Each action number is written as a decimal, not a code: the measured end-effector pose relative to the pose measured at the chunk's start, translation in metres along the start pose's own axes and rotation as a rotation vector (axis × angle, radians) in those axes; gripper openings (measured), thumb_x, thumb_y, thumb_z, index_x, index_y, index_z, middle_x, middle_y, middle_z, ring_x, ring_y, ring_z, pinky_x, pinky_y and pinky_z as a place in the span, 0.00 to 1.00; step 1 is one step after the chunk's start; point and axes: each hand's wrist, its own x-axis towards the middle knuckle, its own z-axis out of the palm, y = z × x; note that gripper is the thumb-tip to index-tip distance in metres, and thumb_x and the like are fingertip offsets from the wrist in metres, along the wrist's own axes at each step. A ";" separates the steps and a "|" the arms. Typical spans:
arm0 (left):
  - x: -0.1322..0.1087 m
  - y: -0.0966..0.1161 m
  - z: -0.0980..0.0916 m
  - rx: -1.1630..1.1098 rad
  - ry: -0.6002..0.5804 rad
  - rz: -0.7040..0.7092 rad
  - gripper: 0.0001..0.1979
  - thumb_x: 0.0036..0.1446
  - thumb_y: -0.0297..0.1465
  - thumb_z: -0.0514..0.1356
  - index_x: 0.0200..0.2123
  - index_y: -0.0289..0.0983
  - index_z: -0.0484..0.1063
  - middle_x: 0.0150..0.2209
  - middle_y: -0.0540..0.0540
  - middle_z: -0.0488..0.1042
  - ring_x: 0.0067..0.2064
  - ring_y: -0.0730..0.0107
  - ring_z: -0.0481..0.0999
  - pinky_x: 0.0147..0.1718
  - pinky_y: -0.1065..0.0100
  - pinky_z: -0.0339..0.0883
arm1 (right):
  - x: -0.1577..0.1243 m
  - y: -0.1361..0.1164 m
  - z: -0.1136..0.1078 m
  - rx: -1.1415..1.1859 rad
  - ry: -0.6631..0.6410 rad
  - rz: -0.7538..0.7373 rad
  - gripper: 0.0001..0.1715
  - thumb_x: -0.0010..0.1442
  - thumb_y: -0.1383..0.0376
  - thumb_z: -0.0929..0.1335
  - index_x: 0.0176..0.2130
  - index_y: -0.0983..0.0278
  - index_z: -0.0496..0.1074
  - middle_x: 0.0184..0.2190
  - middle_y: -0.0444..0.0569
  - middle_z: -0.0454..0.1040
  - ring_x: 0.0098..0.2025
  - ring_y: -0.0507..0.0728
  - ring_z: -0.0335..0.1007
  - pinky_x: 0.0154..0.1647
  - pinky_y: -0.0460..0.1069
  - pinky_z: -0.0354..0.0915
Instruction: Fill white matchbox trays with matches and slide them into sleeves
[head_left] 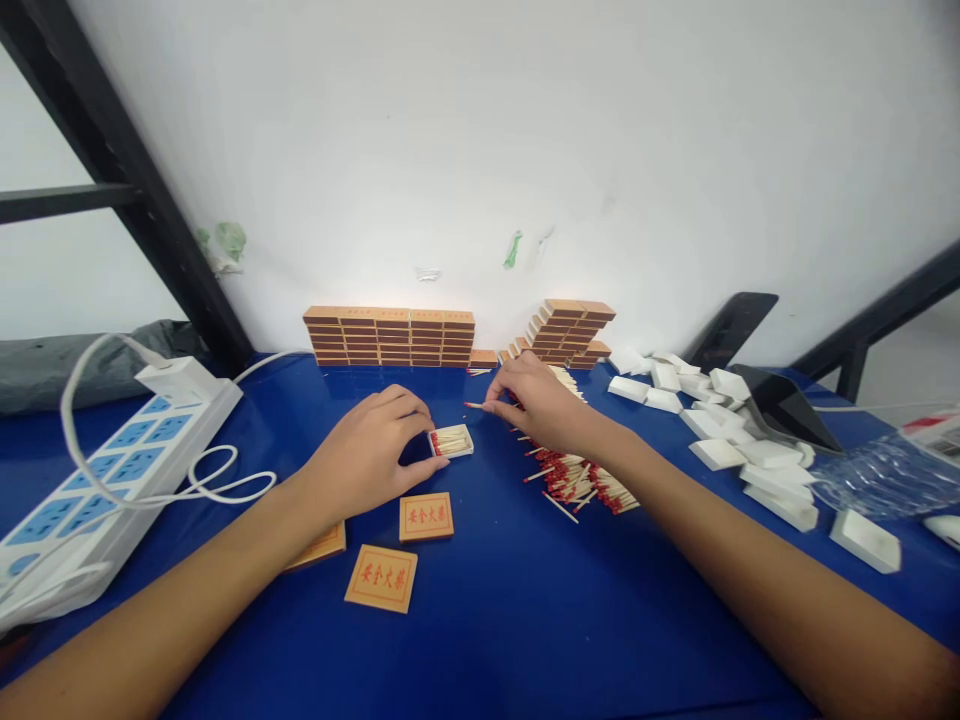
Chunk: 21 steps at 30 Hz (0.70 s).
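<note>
My left hand point(382, 440) grips a small white matchbox tray point(469, 447) by its left end, thumb along the near side and fingers at the far side. Red-tipped matches point(452, 439) lie inside it. To the right of the tray, my right hand point(529, 400) pinches a single match point(474, 406), its red head pointing left. Below that hand spreads a loose pile of matches point(574, 478), partly hidden by the wrist. Nearer to me lie orange matchbox sleeves, one point(426, 517) just below the tray and another point(382, 578) lower left; a third point(324, 545) is partly under my left forearm.
Stacked matchboxes point(394, 338) line the wall, with a stepped stack point(574, 330) to their right. Several white trays point(776, 480) are heaped at the right beside a dark phone point(731, 330) and clear plastic point(885, 475). A power strip point(124, 480) with a white cable lies left.
</note>
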 end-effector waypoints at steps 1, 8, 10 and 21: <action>0.000 0.000 0.000 0.000 0.001 -0.001 0.13 0.65 0.40 0.68 0.43 0.36 0.80 0.46 0.41 0.80 0.52 0.54 0.76 0.53 0.52 0.74 | -0.002 -0.006 -0.003 0.028 -0.008 -0.043 0.07 0.70 0.65 0.70 0.37 0.63 0.77 0.39 0.52 0.76 0.48 0.63 0.66 0.51 0.59 0.64; -0.001 0.001 0.001 -0.019 -0.006 0.009 0.12 0.65 0.40 0.68 0.42 0.36 0.81 0.46 0.41 0.80 0.52 0.54 0.76 0.53 0.53 0.74 | -0.007 -0.043 0.005 0.004 -0.018 -0.157 0.04 0.70 0.66 0.71 0.40 0.64 0.78 0.41 0.54 0.76 0.48 0.63 0.64 0.51 0.58 0.63; 0.000 0.001 0.001 -0.024 -0.009 0.011 0.12 0.65 0.40 0.68 0.41 0.36 0.80 0.46 0.41 0.80 0.52 0.54 0.77 0.53 0.53 0.74 | -0.007 -0.045 0.009 0.002 -0.004 -0.158 0.04 0.70 0.67 0.71 0.40 0.64 0.77 0.42 0.54 0.76 0.48 0.63 0.64 0.50 0.57 0.63; -0.001 0.000 0.001 -0.036 -0.022 0.002 0.12 0.66 0.40 0.67 0.43 0.37 0.80 0.47 0.41 0.80 0.52 0.54 0.76 0.52 0.52 0.74 | -0.009 -0.035 0.005 0.118 -0.032 -0.127 0.04 0.70 0.67 0.72 0.39 0.63 0.77 0.40 0.52 0.76 0.46 0.62 0.65 0.50 0.58 0.64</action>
